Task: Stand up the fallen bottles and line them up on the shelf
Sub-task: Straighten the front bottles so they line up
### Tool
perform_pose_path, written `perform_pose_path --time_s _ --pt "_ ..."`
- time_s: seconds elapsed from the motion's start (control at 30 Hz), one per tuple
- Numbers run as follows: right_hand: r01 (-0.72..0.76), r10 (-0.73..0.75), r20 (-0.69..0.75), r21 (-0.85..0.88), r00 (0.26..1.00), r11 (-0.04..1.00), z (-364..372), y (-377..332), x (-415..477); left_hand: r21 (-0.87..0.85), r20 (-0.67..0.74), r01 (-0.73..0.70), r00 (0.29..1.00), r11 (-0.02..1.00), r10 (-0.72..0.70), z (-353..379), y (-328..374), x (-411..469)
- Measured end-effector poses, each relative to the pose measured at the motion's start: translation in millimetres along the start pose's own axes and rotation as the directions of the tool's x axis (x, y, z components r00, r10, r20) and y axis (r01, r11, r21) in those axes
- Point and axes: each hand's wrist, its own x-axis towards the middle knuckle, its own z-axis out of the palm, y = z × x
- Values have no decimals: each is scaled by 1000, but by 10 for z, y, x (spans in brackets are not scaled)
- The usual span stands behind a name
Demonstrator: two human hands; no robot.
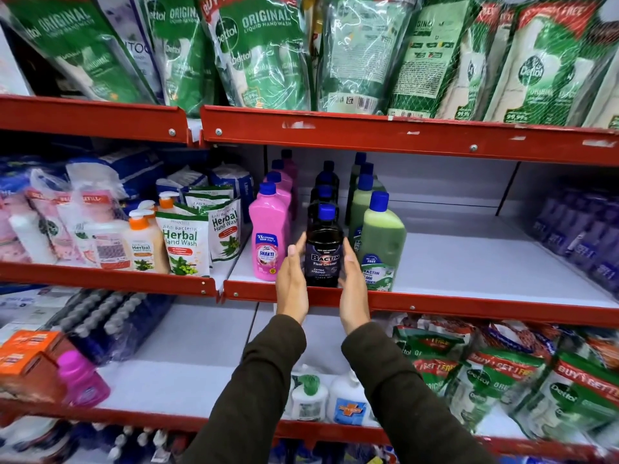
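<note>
Both hands (pixel 292 279) (pixel 353 285) flank the upright black bottle (pixel 323 254), open-palmed grip apparently touching.

Three rows of blue-capped bottles stand upright on the white middle shelf (pixel 469 272), each row running from the red front lip toward the back. The front pink bottle (pixel 269 237) carries a "Shakti" label, with more pink ones behind it. Just to its right, the front black bottle (pixel 323 249), labelled "Bactin Floor Cleaner", stands at the shelf edge. The front green bottle (pixel 382 242) stands just right of that, leaning slightly.
</note>
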Motion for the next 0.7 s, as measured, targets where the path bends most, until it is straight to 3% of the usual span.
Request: perform_pose_path --time_s 0.13,0.2,0.27,0.33,0.4,0.47,0.53,0.63,0.7 --pt "34 -34 1 -36 999 999 4 -14 -40 60 52 -21 998 998 18 -28 -9 7" --pt "99 -106 -85 -80 991 992 42 -53 -104 138 46 -67 997 988 61 -58 -38 12" --pt "220 -241 -235 -110 942 969 88 -73 -212 209 -36 -137 988 968 148 -105 -78 6" --pt "309 -307 -277 -39 911 950 188 -64 -314 217 -183 -192 955 957 234 -187 -103 -1" --pt "276 -269 -154 24 951 961 366 -40 -348 197 -316 -206 912 958 261 -305 -76 45" --pt "138 -140 42 44 989 989 578 -40 -308 172 -352 -162 911 972 214 -446 -32 175" --pt "38 -37 154 -8 987 999 760 -22 -196 139 -293 -73 950 988 111 -581 55 314" --pt "-34 42 155 -50 987 998 971 -17 3 27 -85 93 992 995 -90 -741 172 508" --pt "-95 95 152 -11 984 995 1036 -15 87 58 -11 143 990 988 -143 -801 237 535"
